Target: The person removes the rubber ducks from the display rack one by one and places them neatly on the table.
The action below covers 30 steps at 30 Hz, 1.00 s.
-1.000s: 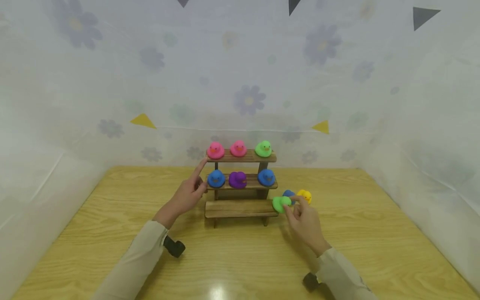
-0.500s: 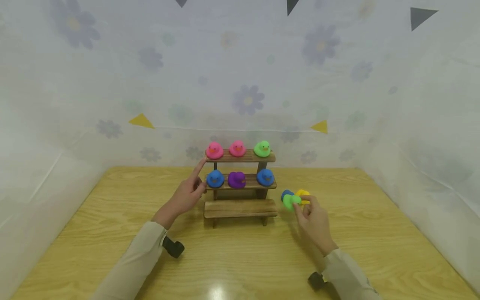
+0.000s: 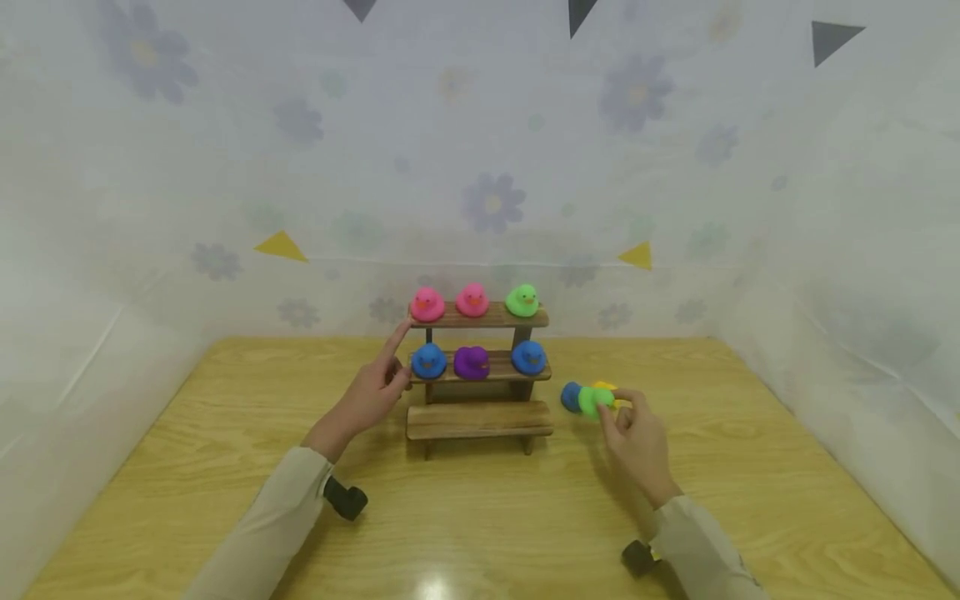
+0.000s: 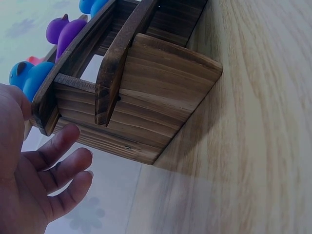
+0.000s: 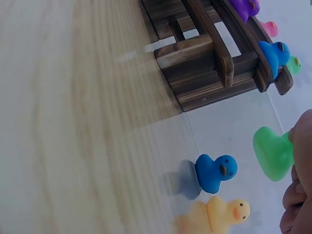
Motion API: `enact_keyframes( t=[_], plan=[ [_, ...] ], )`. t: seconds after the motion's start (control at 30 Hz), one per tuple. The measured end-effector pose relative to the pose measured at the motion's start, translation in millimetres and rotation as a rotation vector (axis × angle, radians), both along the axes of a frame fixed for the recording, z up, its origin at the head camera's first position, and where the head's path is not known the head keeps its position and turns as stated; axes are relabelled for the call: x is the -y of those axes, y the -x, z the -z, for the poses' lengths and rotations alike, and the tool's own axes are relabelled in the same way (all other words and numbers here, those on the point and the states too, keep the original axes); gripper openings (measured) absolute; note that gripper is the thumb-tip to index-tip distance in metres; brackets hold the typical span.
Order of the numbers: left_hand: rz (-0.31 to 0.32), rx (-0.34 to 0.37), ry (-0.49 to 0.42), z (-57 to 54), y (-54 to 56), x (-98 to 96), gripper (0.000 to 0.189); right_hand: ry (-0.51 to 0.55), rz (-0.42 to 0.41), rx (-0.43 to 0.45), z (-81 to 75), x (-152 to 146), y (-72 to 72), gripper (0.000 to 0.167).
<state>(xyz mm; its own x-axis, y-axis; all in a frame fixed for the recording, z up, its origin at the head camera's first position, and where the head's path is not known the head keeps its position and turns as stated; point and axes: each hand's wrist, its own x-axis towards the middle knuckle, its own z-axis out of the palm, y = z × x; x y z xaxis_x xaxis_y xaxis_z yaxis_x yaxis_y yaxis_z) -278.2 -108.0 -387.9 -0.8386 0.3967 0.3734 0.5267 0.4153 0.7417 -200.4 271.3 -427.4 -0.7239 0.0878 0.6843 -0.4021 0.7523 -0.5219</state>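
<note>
My right hand (image 3: 637,442) pinches a green rubber duck (image 3: 590,401) between thumb and index finger, raised off the table. Beyond it, a blue duck (image 5: 214,173) and a yellow duck (image 5: 226,214) stand on the table; the held duck and fingers partly cover them in the head view. My left hand (image 3: 367,396) is at the left end of a three-step wooden stand (image 3: 480,421). Its straight index finger reaches the top step, its thumb is by the middle step, and the other fingers are loosely bent in the left wrist view. The lowest step bears no duck.
Two pink ducks (image 3: 427,306) and a green one (image 3: 522,301) line the top step. The middle step bears a blue duck (image 3: 428,362), a purple duck (image 3: 472,363) and another blue duck (image 3: 528,358). A flowered cloth (image 3: 450,167) closes off the wooden table's (image 3: 480,517) back.
My right hand has carried the green duck rightward, from the lowest step's right end to over the blue and yellow ducks. The left hand has stayed at the stand.
</note>
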Motion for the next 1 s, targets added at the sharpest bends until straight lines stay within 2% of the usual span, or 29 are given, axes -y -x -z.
enact_keyframes(
  t=[0.2, 0.57, 1.0],
  plan=[
    [0.002, -0.002, 0.002, 1.0, -0.5, -0.2, 0.070, 0.047, 0.042, 0.033, 1.9, -7.9, 0.7, 0.024],
    [0.001, -0.009, 0.000, 4.3, 0.1, -0.2, 0.070, 0.045, 0.069, 0.007, 4.9, -26.7, 4.1, 0.026],
    [-0.012, -0.012, 0.008, 3.0, 1.8, -0.5, 0.071, 0.149, 0.149, 0.058, 8.2, -41.3, 8.0, 0.026]
  ],
)
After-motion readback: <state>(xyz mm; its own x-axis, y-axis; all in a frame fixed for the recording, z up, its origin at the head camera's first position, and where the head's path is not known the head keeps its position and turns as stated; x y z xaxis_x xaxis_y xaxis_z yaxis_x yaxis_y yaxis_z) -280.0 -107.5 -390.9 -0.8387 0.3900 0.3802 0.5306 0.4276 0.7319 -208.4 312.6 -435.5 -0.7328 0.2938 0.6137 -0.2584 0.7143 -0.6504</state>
